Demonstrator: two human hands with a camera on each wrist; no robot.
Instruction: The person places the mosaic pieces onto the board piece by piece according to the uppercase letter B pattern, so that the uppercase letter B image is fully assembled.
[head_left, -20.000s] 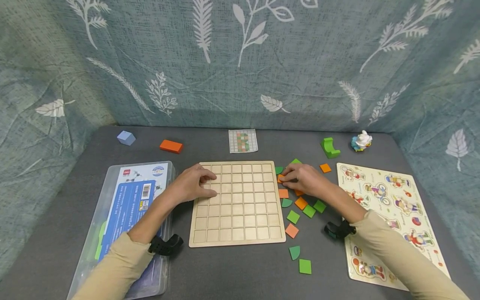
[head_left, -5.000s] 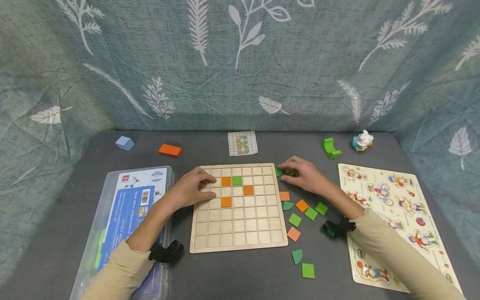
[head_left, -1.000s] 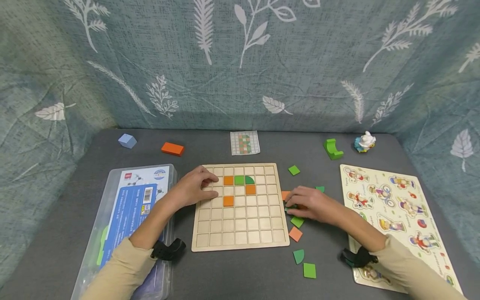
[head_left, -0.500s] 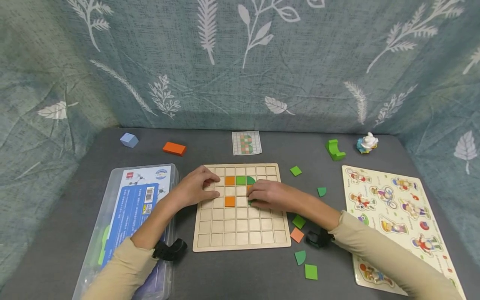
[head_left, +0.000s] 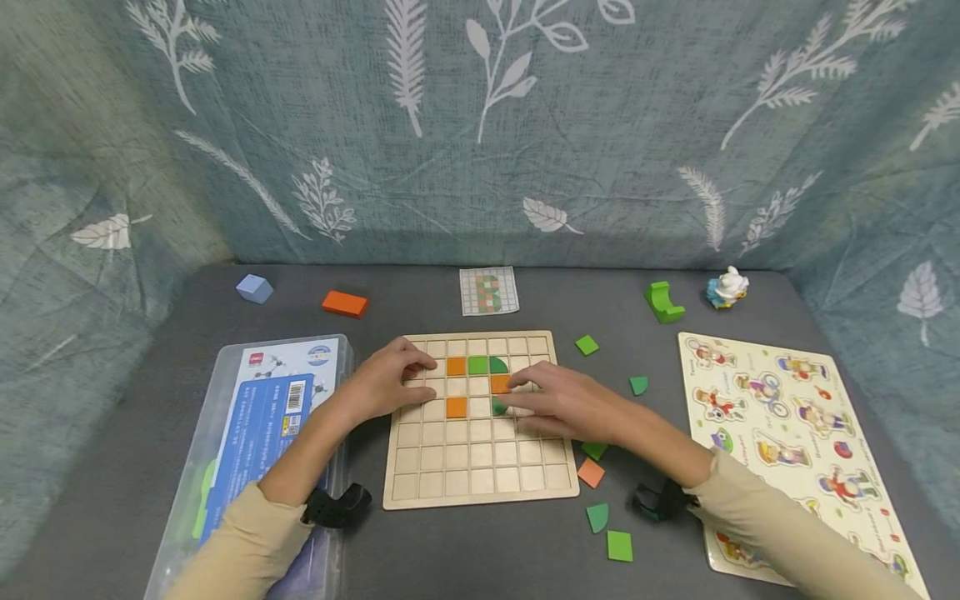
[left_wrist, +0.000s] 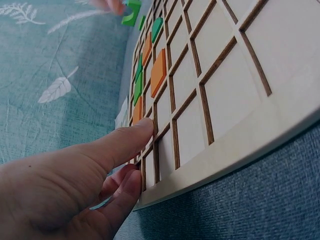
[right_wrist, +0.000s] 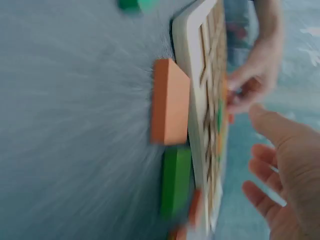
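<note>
A wooden grid board [head_left: 480, 482] lies on the dark table, with orange squares, a green square [head_left: 477, 365] and a dark green quarter-circle tile [head_left: 498, 364] in its cells. Over the board's right half is my right hand [head_left: 562, 404], its fingers spread. One fingertip touches a second quarter-circle tile [head_left: 498, 407], partly covered, below an orange square tile [head_left: 499, 383]. In the right wrist view, thumb and fingers stand apart with nothing between them. My left hand [head_left: 382, 379] rests across the board's left edge; its thumb [left_wrist: 140, 131] lies on the grid.
Loose tiles lie right of the board, including a salmon square [head_left: 591, 473] and a green square [head_left: 619, 546]. A small pattern card [head_left: 489, 291] lies behind it. A clear plastic case [head_left: 225, 358] flanks the left, a picture puzzle board [head_left: 795, 417] the right.
Over the last second my right hand has carried a quarter-circle tile from the right-hand pile to the grid and spread its fingers. Earlier, other tiles entered the bare grid. My left hand stayed.
</note>
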